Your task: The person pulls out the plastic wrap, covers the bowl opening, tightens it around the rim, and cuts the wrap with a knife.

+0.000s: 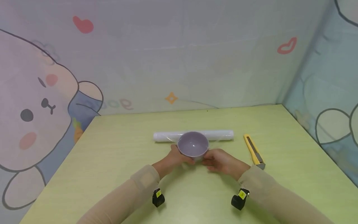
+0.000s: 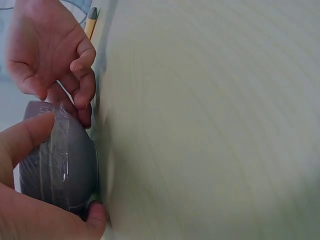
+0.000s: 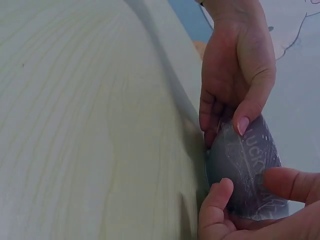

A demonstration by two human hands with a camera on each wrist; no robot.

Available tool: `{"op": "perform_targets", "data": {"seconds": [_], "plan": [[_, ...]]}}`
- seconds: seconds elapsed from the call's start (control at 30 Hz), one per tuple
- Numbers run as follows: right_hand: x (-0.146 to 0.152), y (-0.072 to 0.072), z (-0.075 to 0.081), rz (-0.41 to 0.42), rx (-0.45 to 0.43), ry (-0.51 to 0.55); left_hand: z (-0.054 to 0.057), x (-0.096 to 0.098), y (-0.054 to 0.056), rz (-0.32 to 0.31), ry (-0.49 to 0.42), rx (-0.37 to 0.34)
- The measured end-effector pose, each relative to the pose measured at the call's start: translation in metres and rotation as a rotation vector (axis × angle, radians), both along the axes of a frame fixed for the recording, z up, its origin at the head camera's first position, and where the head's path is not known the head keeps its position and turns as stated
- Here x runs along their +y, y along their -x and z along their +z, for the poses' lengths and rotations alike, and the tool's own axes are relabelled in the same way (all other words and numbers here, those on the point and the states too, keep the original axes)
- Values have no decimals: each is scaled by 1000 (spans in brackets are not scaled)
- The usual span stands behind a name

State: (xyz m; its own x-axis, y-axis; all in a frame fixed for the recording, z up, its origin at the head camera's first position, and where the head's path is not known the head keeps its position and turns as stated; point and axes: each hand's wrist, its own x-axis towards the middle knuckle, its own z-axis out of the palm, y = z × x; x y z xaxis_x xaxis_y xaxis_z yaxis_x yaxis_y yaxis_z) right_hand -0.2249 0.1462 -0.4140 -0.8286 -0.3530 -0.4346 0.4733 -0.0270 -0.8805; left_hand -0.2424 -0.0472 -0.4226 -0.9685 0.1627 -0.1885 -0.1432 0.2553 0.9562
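A purple bowl [image 1: 193, 143] stands upright near the middle of the table, its opening facing up. Clear cling film [image 2: 64, 145] clings in wrinkles to its outer wall, and raised letters show under the film in the right wrist view. My left hand [image 1: 174, 158] holds the bowl's left side, thumb on the wall and fingers round toward the base. On the opposite side my right hand [image 1: 222, 161] grips it, thumb [image 3: 282, 180] against the filmed wall and fingers curled low by the base.
Right behind the bowl lies a white roll of cling film [image 1: 218, 135], set crosswise. A yellow utility knife [image 1: 253, 151] rests on the table [image 1: 126, 133] to the right, beyond my right hand. Printed cloth [image 1: 195, 62] hangs at the back and sides.
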Motion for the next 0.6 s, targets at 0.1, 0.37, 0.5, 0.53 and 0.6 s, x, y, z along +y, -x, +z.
{"op": "perform_targets", "data": {"seconds": [0.1, 0.37, 0.5, 0.53, 0.6], "plan": [[4, 2, -2, 19, -4, -1, 2, 0, 0, -2, 13, 0], [22, 4, 1, 17, 13, -21, 8, 0, -9, -14, 78, 55], [35, 10, 14, -20, 134, -210, 13, 6, -17, 52, 189, 72], [39, 13, 18, -28, 171, -272, 14, 8, -19, 78, 218, 71], [46, 24, 27, -37, 249, -387, 16, 14, -21, 138, 257, 53]]}}
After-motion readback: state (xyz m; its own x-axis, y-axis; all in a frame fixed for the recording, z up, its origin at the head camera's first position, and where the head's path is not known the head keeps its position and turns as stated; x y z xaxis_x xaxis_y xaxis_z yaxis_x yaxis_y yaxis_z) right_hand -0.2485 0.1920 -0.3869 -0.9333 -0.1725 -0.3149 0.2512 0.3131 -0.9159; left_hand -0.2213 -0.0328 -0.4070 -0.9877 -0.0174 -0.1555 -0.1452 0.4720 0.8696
